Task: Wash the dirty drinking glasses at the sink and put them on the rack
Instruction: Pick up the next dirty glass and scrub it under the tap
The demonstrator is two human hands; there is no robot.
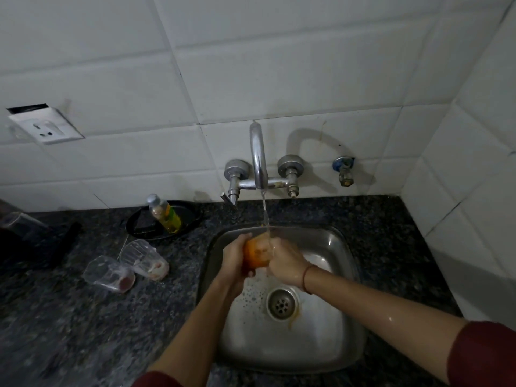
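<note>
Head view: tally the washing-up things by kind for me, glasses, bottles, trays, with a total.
Drinking glasses: 3 (orange-stained glass gripped by left hand and right hand under the tap; red-stained glass and pink-stained glass on the counter)
Bottle of yellow liquid: 1
Black tray: 1
Total: 5
Blurred clear object at the left edge: not counted.

Brushed steel sink (339, 238) (wet), speckled stone counter (83, 317).

A bottle (164, 213) of yellow liquid rests on a black plate (142, 226), right of a wall socket (46, 125).
</note>
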